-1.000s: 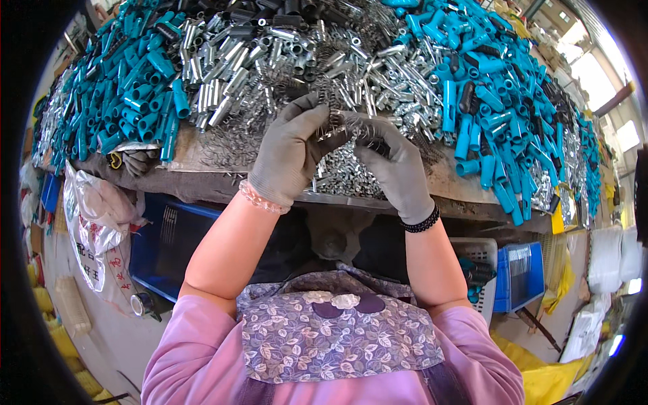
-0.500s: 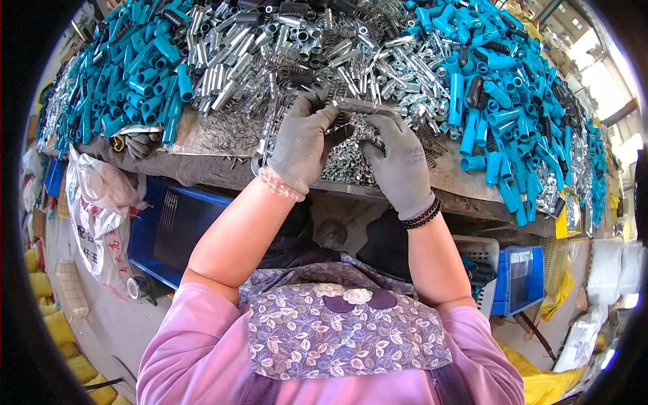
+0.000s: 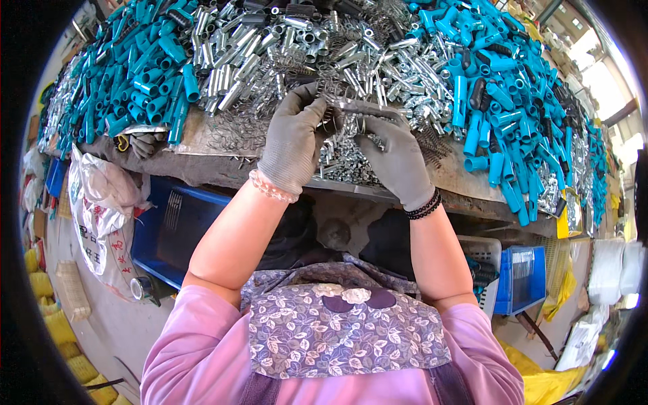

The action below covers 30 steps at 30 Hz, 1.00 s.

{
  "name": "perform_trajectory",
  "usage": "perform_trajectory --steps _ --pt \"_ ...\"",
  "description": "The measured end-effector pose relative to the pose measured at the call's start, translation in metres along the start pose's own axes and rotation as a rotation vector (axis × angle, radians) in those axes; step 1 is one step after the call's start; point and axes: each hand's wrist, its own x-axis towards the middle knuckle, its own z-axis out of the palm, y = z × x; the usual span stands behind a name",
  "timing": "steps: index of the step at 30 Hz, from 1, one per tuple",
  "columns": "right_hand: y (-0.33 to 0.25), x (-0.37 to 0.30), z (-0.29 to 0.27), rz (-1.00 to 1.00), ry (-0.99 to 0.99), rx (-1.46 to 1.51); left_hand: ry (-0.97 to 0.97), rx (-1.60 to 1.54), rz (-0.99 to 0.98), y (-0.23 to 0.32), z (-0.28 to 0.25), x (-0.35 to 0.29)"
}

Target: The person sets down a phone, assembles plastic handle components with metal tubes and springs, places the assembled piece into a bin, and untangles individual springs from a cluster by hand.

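Gloved hands over a loaded work surface. A slim, shiny metal piece spanned the gap between the two hands, above a heap of small metal fittings. It looked rigid and fairly light; its smooth finish would probably slip a little, so a pinch at each end seemed the surest hold. A dark coil spring stood at the left fingertips; whether it was held or lay behind them could not be told. Such wire was likely springy, light and prone to tangling, best taken by its outer turns.

The left hand reached forward and inward, its thumb and index finger pinched at the piece's near-left end. The right hand angled inward from the opposite side, fingers curled, thumb set apart below; how firmly these fingers gripped was unclear. Both forearms converged from the lower edge, elbows bent outward.
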Motion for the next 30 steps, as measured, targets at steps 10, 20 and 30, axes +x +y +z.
perform_trajectory --steps 10,20,30 --pt "-0.024 0.038 -0.004 0.409 -0.143 0.444 -0.215 0.313 0.106 0.009 -0.018 0.0" --pt "-0.006 0.017 0.005 0.34 0.0 0.552 -0.211 0.299 -0.01 0.003 -0.014 0.003" --pt "-0.005 0.013 0.005 0.322 0.14 0.42 -0.244 0.268 -0.19 0.007 -0.009 -0.002"
